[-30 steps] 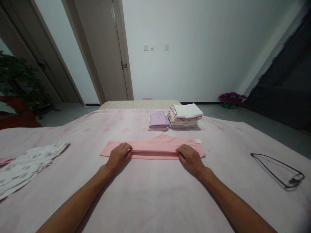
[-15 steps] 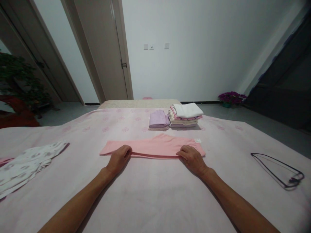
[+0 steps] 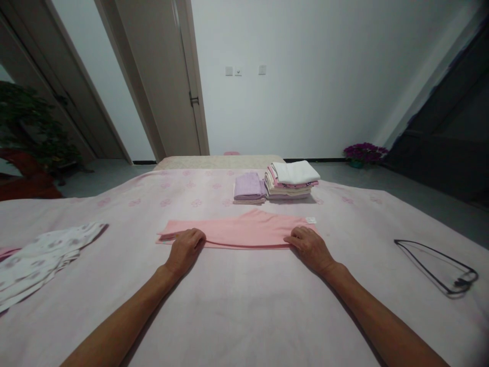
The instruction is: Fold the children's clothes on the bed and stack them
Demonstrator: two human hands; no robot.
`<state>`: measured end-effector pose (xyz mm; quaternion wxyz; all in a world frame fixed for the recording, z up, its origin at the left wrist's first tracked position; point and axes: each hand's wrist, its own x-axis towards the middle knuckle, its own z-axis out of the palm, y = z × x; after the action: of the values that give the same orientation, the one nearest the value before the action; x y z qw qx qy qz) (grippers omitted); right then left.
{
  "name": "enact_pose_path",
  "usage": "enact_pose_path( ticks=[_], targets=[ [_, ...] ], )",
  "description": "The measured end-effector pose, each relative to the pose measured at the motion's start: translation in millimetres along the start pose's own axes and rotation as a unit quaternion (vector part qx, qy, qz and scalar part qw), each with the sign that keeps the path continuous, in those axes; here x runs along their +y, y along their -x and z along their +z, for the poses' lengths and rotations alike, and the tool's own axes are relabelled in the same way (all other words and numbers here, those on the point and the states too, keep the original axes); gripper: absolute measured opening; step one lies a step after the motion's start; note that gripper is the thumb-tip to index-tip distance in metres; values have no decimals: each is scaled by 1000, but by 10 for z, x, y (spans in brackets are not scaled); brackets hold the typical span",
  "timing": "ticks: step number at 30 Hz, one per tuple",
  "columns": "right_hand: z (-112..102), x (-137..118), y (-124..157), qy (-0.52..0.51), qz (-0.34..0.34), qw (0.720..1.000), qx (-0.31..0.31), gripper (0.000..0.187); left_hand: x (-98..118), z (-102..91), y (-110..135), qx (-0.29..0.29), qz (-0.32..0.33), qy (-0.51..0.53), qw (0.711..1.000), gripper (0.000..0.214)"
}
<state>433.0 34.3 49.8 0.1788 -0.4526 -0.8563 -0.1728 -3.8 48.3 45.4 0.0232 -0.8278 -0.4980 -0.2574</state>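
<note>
At twelve o'clock I saw the pink garment (image 3: 244,232); my left hand (image 3: 187,245), at eleven, and right hand (image 3: 310,247), at one, touched its near edge, fingers narrow; whether pinching, I couldn't tell.

Over at the far left, a leafy green plant (image 3: 25,109) rises behind red-brown furniture (image 3: 28,176), purple flowers (image 3: 364,152) sit far right by the wall (image 3: 305,92), and a thin black frame (image 3: 463,282) lies near right!

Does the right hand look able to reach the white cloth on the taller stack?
Probably yes: only the flat pink garment lies between the right hand and the white cloth, with nothing on top.
</note>
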Motion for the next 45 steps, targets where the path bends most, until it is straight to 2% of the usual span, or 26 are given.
enact_pose_path(
  ticks=[6, 12, 18, 21, 24, 28, 30, 34, 37, 40, 45],
  targets=[
    [-17, 80, 54, 17, -16, 1000, -11, 19, 35, -49, 24, -20, -4, -88, 996, 17],
    [-113, 268, 196, 42, -9, 998, -37, 19, 77, -125, 32, -54, 33, -161, 985, 19],
    [-189, 369, 325, 76, 21, 996, -29, 20, 54, -132, -15, -47, 66, -167, 983, 19],
    [-267, 353, 325, 49, 32, 997, -50, 23, 46, -146, -22, -43, 75, -147, 985, 19],
    [-359, 318, 251, 19, 74, 995, -70, 22, 35, -152, -10, -42, 76, -123, 989, 19],
    [-340, 170, -41, -64, 148, 985, -63, 15, 17, -116, 13, -41, 62, -113, 991, 20],
    [-234, 19, -283, -131, 170, 974, -68, 20, 12, -91, 25, -46, 56, -115, 991, 20],
    [64, -367, -873, -187, 185, 961, -90, 28, 12, -66, 47, -55, 43, -116, 991, 22],
    [251, -593, -1286, -171, 191, 959, -124, 33, 20, -81, 54, -60, 34, -99, 993, 21],
    [390, -683, -1578, -130, 216, 954, -159, 33, 23, -103, 60, -67, 22, -75, 995, 16],
    [567, -643, -1753, -107, 245, 947, -176, 22, -5, -99, 86, -69, 6, -50, 996, 12]
  ],
)
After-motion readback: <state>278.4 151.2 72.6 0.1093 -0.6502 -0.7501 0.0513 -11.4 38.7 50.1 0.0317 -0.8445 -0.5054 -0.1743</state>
